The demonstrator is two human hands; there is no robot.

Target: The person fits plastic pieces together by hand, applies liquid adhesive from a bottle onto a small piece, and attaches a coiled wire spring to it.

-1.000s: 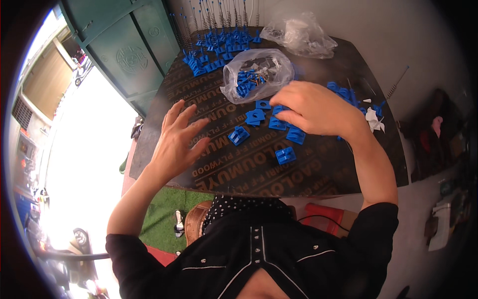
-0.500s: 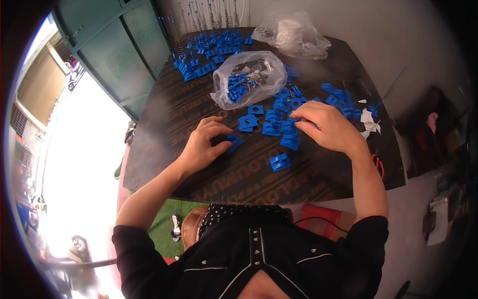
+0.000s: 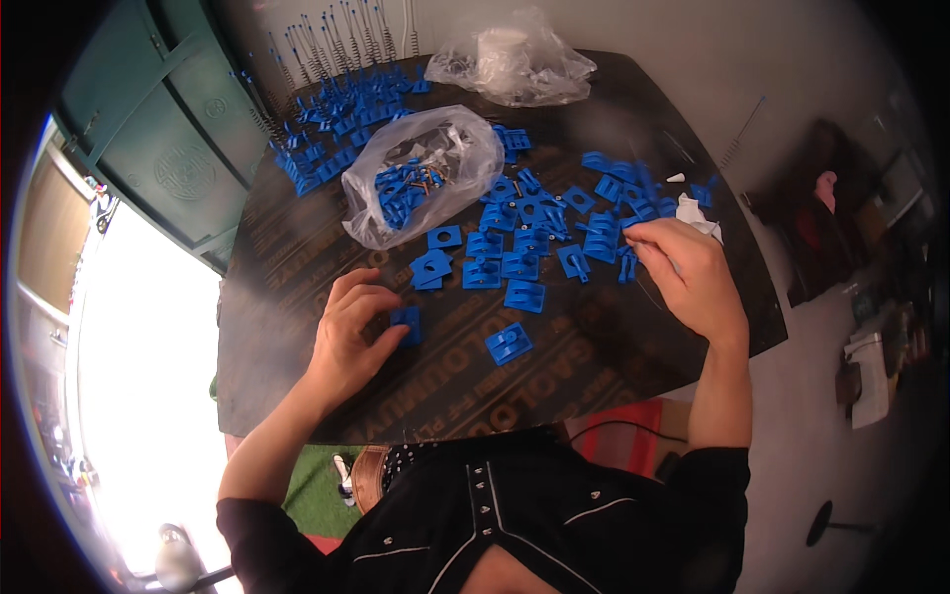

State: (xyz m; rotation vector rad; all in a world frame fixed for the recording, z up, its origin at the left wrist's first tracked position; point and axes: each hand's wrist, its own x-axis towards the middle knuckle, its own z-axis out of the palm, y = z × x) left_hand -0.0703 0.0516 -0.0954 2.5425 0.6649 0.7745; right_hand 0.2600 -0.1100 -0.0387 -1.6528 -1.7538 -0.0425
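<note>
My left hand (image 3: 353, 332) rests on the near left of the table, curled around a small blue plastic base (image 3: 410, 325), its thumb and index finger at the part's edge. Farther right, my right hand (image 3: 691, 275) reaches to the pile's right side, thumb and fingertips pinched together. A bit of blue shows at those fingertips; whether it is held I cannot make out. Between the hands lie several blue clip-topped bases (image 3: 520, 264) in a loose cluster. One blue base (image 3: 509, 343) sits alone nearer me, and flat blue square plates with holes (image 3: 430, 269) overlap on the left.
A clear plastic bag (image 3: 475, 148) with small blue parts and screws lies open mid-table. Behind it stand blue bases with upright springs (image 3: 341, 59). Another clear bag (image 3: 515, 59) is at the back. White scraps (image 3: 698, 216) lie by the right edge, beside more blue parts.
My right hand has moved right, from the middle cluster to the parts near the right edge. My left hand stays by its blue base. The whole view has shifted as the head turned.
</note>
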